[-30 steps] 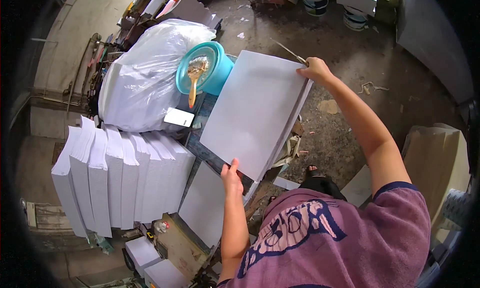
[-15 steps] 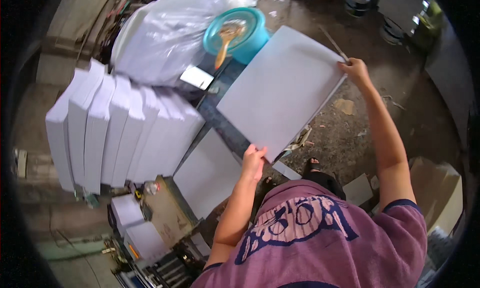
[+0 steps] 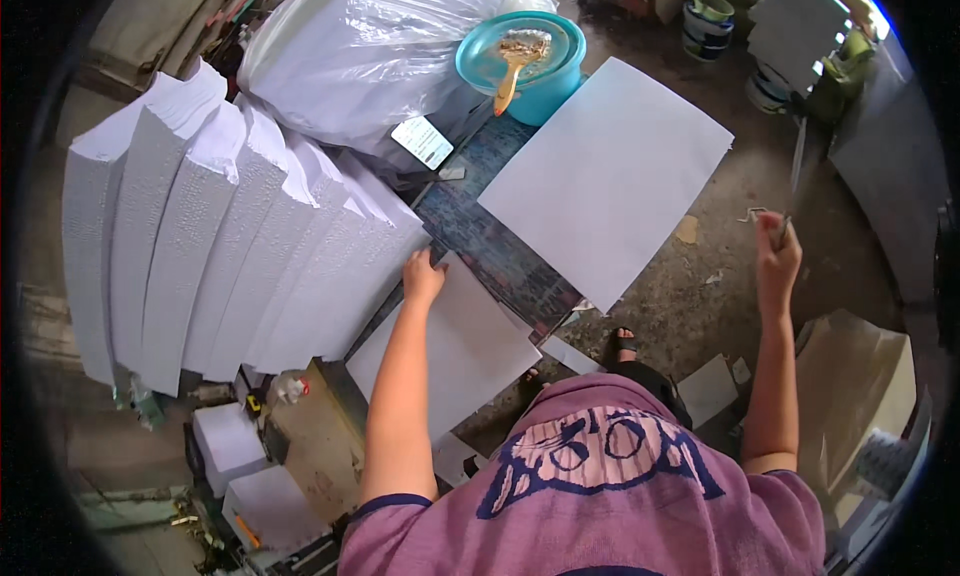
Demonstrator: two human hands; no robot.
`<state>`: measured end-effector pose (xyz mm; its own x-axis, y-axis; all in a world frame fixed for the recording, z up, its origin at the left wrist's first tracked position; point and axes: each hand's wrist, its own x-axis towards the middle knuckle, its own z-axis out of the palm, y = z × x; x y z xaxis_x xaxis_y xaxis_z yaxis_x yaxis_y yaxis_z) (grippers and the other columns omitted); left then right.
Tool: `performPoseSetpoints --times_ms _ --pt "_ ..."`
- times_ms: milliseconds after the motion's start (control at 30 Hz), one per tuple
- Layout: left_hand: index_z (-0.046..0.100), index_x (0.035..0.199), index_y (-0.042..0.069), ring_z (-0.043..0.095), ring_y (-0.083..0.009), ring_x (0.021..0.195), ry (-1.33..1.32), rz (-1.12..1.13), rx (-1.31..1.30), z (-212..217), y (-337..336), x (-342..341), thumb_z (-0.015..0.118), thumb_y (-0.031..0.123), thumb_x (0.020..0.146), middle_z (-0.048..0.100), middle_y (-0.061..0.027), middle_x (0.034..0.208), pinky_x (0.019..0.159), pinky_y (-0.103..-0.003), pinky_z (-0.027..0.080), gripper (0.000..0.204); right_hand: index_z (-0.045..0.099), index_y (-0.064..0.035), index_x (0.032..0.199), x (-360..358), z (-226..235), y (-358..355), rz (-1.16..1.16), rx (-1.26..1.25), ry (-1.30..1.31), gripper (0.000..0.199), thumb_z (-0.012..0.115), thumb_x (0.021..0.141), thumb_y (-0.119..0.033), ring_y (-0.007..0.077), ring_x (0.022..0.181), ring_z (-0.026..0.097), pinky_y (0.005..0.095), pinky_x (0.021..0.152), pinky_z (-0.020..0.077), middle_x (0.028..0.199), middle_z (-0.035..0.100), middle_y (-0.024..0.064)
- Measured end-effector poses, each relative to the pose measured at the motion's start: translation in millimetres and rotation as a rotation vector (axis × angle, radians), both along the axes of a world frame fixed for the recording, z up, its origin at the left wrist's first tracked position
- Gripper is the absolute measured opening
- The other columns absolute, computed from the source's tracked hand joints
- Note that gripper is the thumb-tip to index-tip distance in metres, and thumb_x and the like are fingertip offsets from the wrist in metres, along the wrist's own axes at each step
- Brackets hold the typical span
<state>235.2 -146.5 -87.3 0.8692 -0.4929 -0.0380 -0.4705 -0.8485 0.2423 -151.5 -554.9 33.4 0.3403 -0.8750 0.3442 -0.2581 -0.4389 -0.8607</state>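
The left hand [image 3: 422,276] lies open and flat on the top corner of a white sheet [image 3: 450,351] that rests on the dark board [image 3: 490,246], just beside the fanned paper stacks [image 3: 220,236]. The right hand [image 3: 776,261] is raised well apart to the right, closed around a thin stick [image 3: 795,171] that points up – a second, larger sheet [image 3: 610,176] lies across the board's far end, near the teal bowl [image 3: 530,71] with a brush [image 3: 515,61] in it, beside a plastic bag [image 3: 350,56]
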Motion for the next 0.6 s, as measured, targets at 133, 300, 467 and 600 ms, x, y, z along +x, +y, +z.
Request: performPoseSetpoints --times_ms 133,300,467,600 --pt "0.063 0.103 0.002 0.058 -0.0353 0.096 0.016 -0.114 -0.075 -8.3 -0.6 0.4 0.069 0.016 0.073 0.059 -0.0177 0.106 0.083 -0.041 0.046 0.033 0.061 -0.0033 0.085 7.3 2.3 94.4 0.064 0.073 -0.038 0.003 0.06 0.087 -0.005 0.0051 0.06 0.038 0.0218 0.052 0.0321 0.068 0.049 -0.0043" --pt "0.065 0.095 0.005 0.059 -0.031 0.09 -0.088 -0.275 -0.539 11.1 27.1 -28.0 0.065 0.005 0.074 0.061 -0.0105 0.097 0.077 -0.039 0.048 0.021 0.061 -0.0015 0.085 62.6 -5.6 203.7 0.281 0.075 0.052 0.005 0.061 0.081 0.001 0.0092 0.067 0.052 0.0228 0.058 0.0418 0.08 0.058 0.0048" --pt "0.065 0.087 0.009 0.059 -0.0278 0.083 -0.22 -0.38 -0.636 15.1 46.4 -39.2 0.063 0.001 0.073 0.061 -0.0058 0.086 0.074 -0.039 0.047 0.016 0.062 0.0023 0.084 126.2 -23.6 269.3 0.553 0.007 0.181 0.007 0.062 0.078 -0.001 0.019 0.062 0.055 0.029 0.055 0.0434 0.075 0.057 0.0112" --pt "0.064 0.082 0.011 0.059 -0.025 0.082 -0.285 -0.431 -0.604 17.8 65.8 -51.8 0.06 0.003 0.075 0.06 -0.0039 0.082 0.073 -0.039 0.046 0.012 0.064 -0.0026 0.092 177.8 -28.8 281.3 0.731 0.025 0.352 0.016 0.057 0.077 0.0 0.0312 0.072 0.058 0.0359 0.064 0.0471 0.084 0.056 0.0126"
